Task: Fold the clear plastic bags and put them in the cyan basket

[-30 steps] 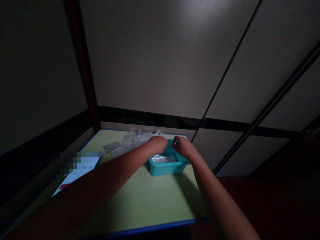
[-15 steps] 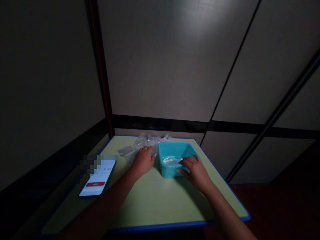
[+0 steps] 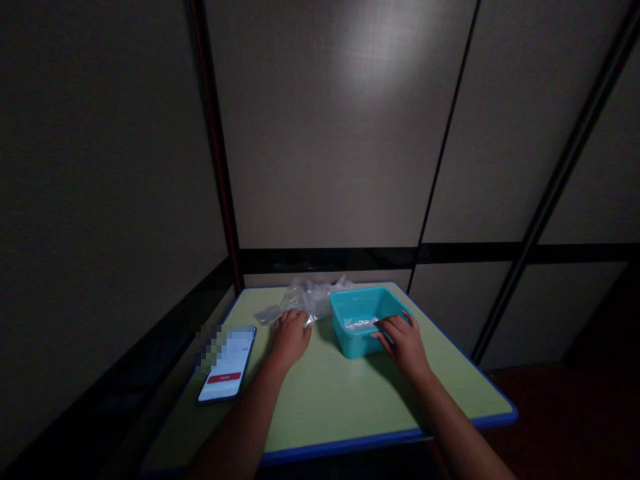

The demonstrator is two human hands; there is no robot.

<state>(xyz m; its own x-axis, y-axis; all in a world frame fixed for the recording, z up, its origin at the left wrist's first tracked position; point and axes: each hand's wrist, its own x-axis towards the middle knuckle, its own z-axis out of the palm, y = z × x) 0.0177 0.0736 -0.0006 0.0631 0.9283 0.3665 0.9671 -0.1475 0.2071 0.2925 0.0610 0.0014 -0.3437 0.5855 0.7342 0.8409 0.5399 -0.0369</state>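
Observation:
A turquoise plastic basin [image 3: 356,345] stands towards the back right of the table, with a piece of clear plastic [image 3: 360,324] inside on its floor. Over the basin's near right rim lies my right hand [image 3: 403,340], its fingers apart and reaching inside, the thumb outside the front wall. Crumpled clear plastic bags [image 3: 313,297] lie behind and left of the basin. My left hand [image 3: 291,339] rests at their near edge, palm down with its fingers slightly spread, and nothing is seen held in it.
A lit phone [image 3: 230,363] lies at the table's left side, near my left forearm. The green table [image 3: 330,407] has a blue edge. Panelled walls [image 3: 325,167] rise behind and to the left.
The view has shifted, so the table and everything on it appear further right and slightly lower. My left hand has drawn slightly back from the bags; my right hand stays at the basin's rim.

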